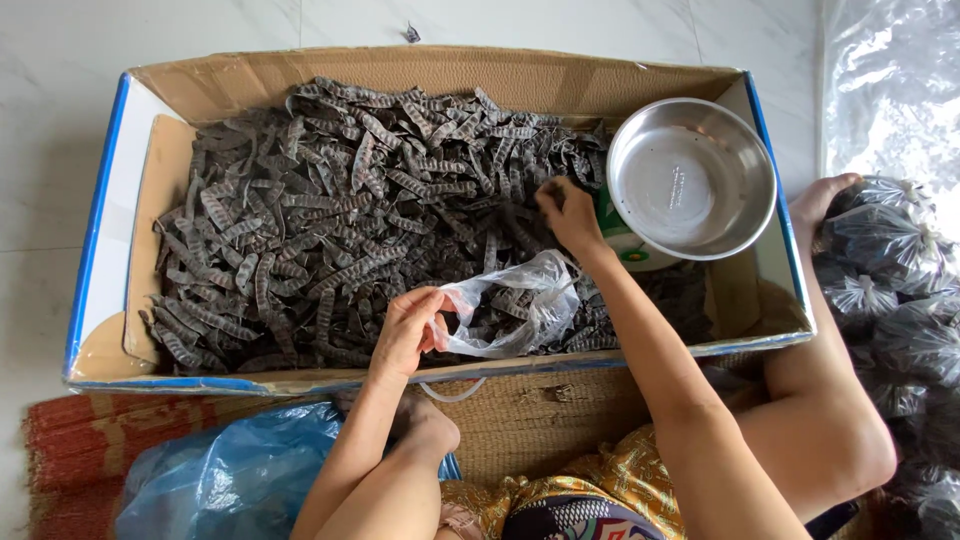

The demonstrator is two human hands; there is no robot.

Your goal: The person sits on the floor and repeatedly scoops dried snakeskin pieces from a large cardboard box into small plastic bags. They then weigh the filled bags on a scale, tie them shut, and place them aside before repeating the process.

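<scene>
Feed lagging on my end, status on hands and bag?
Left hand pinching clear plastic bag open at its rim. Right hand down on dried dark pods in cardboard box. Steel bowl beside right hand, not blocking.

Home floor workspace: white tile floor (150, 30), woven mat (80, 440), cardboard box (440, 70) of dried pods (330, 220).

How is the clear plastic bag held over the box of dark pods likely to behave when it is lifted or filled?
The clear plastic bag is probably floppy: it sags and crumples from the left hand pinching its edge. It looks thin and see-through, so likely very light. It may need holding open, as its mouth droops while the right hand reaches into the dried pods.
</scene>
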